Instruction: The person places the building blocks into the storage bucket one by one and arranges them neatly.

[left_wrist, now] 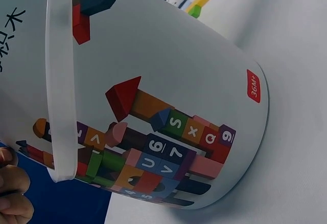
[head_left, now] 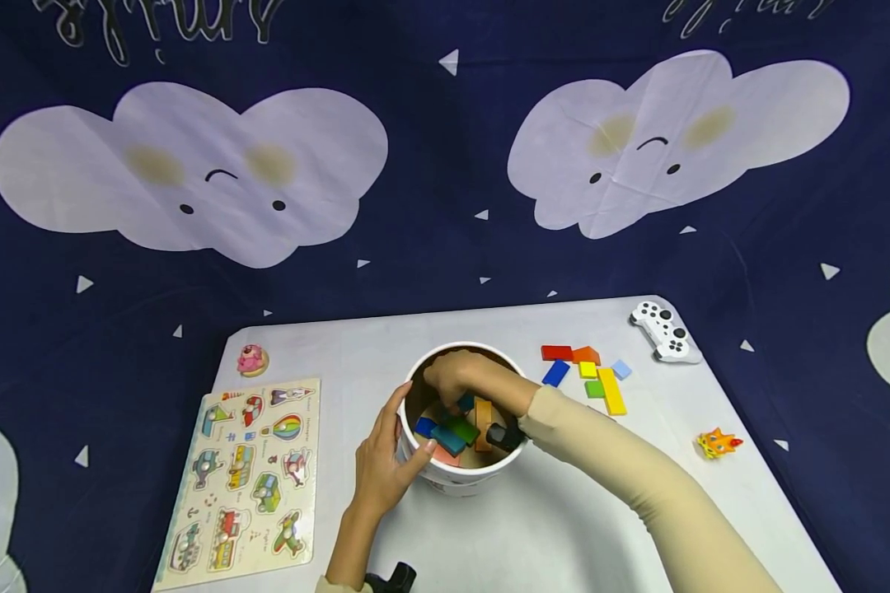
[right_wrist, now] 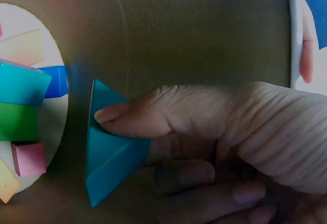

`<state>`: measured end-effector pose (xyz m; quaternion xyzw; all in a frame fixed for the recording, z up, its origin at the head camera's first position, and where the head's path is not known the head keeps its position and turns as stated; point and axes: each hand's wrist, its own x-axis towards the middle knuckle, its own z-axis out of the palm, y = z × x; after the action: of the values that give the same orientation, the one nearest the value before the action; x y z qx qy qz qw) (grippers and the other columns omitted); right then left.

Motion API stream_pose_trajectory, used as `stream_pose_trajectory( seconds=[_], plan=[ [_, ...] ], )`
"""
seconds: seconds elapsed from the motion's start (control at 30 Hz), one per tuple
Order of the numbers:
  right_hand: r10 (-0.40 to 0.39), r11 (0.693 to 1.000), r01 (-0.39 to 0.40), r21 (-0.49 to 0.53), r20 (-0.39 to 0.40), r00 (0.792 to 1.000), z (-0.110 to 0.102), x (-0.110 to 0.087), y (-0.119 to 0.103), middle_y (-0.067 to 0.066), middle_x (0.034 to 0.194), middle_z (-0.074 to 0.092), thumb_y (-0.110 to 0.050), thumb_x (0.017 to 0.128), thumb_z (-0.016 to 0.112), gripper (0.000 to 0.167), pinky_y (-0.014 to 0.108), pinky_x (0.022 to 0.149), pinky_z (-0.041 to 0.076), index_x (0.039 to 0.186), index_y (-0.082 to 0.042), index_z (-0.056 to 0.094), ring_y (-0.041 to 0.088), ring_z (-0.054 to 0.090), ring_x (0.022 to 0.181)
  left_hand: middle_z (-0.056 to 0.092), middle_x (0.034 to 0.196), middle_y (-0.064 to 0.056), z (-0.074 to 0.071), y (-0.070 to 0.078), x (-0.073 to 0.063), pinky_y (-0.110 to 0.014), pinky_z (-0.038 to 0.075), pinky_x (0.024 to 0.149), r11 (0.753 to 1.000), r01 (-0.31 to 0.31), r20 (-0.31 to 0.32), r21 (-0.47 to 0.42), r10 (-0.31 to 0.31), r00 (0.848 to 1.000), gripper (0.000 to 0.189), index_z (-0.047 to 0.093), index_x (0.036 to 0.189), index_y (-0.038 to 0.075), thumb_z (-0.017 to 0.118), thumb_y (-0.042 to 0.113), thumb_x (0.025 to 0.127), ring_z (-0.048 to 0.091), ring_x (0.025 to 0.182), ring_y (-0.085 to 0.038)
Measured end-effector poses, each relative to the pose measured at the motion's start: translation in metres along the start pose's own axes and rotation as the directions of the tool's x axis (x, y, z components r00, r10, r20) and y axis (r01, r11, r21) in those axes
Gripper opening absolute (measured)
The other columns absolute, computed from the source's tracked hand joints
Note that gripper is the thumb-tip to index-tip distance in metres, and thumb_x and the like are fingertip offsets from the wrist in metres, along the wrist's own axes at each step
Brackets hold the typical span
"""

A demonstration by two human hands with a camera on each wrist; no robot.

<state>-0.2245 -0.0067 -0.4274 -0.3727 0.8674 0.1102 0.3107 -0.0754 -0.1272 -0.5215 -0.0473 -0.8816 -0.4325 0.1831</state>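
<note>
Head view: right hand (head_left: 452,377) down inside the bucket (head_left: 452,487), left hand (head_left: 384,463) against its side.
Right forearm (head_left: 615,465) slants across the opening, hand dipped, thumb and fingers pinching a teal block (right_wrist: 115,157) inside; left thumb and fingers, spread apart, grip the bucket's outside.

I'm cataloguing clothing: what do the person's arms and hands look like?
On the right, a long beige sleeve; on the left, only a beige cuff shows. A black device sits at each wrist. The left hand and right hand are gloveless.
</note>
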Motion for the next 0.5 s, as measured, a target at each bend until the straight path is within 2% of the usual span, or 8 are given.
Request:
stream_pose_trajectory(
  seconds=[0.13, 0.27, 0.4, 0.5],
  plan=[
    [-0.008, 0.999, 0.008, 0.037, -0.003, 1.000, 0.000, -0.001, -0.001, -0.001, 0.100, 0.069, -0.017, 0.072, 0.087, 0.040, 0.032, 0.073, 0.050, 0.108, -0.015, 0.070, 0.013, 0.057, 0.082, 0.045, 0.078, -0.006, 0.001, 0.000, 0.000, -0.022, 0.027, 0.050, 1.000, -0.005, -0.004, -0.002, 0.005, 1.000, 0.080, 0.039, 0.151, 0.032, 0.066, 0.045, 0.077, 0.030, 0.059, -0.003],
    [-0.058, 0.995, 0.059, 0.082, -0.020, 0.998, -0.006, -0.007, -0.001, -0.003, 0.093, 0.068, -0.019, 0.070, 0.089, 0.042, 0.030, 0.072, 0.050, 0.108, -0.013, 0.072, 0.011, 0.055, 0.077, 0.043, 0.078, -0.004, 0.001, 0.000, 0.000, -0.022, 0.027, 0.050, 1.000, -0.014, -0.011, 0.000, 0.014, 1.000, 0.079, 0.039, 0.151, 0.031, 0.065, 0.045, 0.078, 0.031, 0.060, -0.004],
    [-0.132, 0.986, 0.135, 0.101, -0.037, 0.991, -0.019, -0.022, 0.001, -0.003, 0.089, 0.071, -0.021, 0.070, 0.090, 0.036, 0.030, 0.077, 0.052, 0.100, -0.012, 0.074, 0.011, 0.059, 0.078, 0.043, 0.079, -0.004, 0.001, -0.001, 0.000, -0.023, 0.028, 0.051, 1.000, -0.013, -0.010, -0.002, 0.013, 1.000, 0.079, 0.039, 0.151, 0.031, 0.065, 0.045, 0.078, 0.030, 0.060, -0.003],
    [-0.151, 0.982, 0.158, 0.103, -0.069, 0.986, -0.033, -0.041, 0.007, -0.003, 0.088, 0.071, -0.027, 0.070, 0.089, 0.029, 0.031, 0.077, 0.052, 0.091, -0.013, 0.073, 0.013, 0.062, 0.080, 0.044, 0.079, -0.006, 0.001, -0.001, 0.000, -0.023, 0.028, 0.050, 1.000, -0.012, -0.012, -0.008, 0.012, 1.000, 0.079, 0.038, 0.152, 0.032, 0.064, 0.045, 0.078, 0.030, 0.060, -0.003]
  ],
)
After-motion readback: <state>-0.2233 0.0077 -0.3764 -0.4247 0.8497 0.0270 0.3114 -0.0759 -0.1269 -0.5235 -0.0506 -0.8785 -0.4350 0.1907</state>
